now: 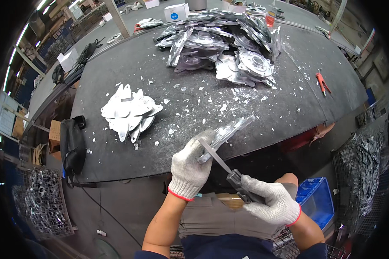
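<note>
Both my hands wear white knit gloves with red cuffs. My left hand [190, 163] is closed around the near end of a flat silvery cast metal part [230, 131], holding it tilted above the table's front edge. My right hand [272, 199] grips the dark, chunky handle of a file-like tool [220, 161] with a long, narrow grey blade. The blade slants up to the left and crosses the near end of the metal part, by my left fingers. Whether it touches the part I cannot tell.
A small stack of cast metal parts [129, 110] lies on the dark table [181, 103] at left, and a large pile of metal parts [216, 39] at the back. Metal flakes litter the top. A red-handled tool [322, 84] lies right. A blue bin [317, 196] stands below.
</note>
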### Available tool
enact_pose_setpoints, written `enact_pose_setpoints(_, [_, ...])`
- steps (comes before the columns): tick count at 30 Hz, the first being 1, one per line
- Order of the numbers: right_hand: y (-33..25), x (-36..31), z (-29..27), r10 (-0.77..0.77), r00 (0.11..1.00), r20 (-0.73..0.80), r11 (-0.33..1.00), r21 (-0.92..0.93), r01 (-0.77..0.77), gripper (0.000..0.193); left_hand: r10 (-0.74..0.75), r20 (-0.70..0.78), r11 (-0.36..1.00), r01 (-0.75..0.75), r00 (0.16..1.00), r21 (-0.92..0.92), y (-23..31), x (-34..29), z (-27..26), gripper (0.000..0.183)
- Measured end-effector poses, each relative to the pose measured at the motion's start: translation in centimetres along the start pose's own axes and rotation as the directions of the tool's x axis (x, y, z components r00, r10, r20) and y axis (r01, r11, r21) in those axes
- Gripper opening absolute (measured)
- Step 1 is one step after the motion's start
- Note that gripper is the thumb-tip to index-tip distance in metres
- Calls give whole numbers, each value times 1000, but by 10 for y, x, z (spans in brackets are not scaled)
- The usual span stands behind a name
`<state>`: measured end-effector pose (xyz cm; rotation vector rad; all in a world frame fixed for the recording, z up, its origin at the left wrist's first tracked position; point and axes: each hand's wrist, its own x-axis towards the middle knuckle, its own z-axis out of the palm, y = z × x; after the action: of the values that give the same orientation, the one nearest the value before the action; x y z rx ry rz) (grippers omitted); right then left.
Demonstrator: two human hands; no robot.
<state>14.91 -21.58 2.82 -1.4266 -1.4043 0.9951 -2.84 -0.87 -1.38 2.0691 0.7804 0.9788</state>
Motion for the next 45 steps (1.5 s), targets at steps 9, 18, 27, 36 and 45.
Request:
enact_pose_setpoints(9, [-11,-10,-10,-38,961,274,978,207,-21,88,39,-52,998,-37,998,41,-4,8,-16,36])
enact_pose_setpoints(18, [50,-48,5,154,980,125,20,991,-130,118,-130,349,694,-166,928,700,94,62,-36,28])
enact_pose_setpoints(27, [80,-22,21,55,972,229,-145,965,-219,98,-109,360,596,-229,926,770,89,55,-11,23])
enact_pose_setpoints(36, [77,-14,-2,59,963,263,-17,965,-262,96,-101,347,551,-238,932,800,87,46,-6,17])
enact_pose_setpoints(45, [36,-8,-33,262,940,218,468,823,-321,90,-28,363,547,-290,931,785,87,43,-9,18])
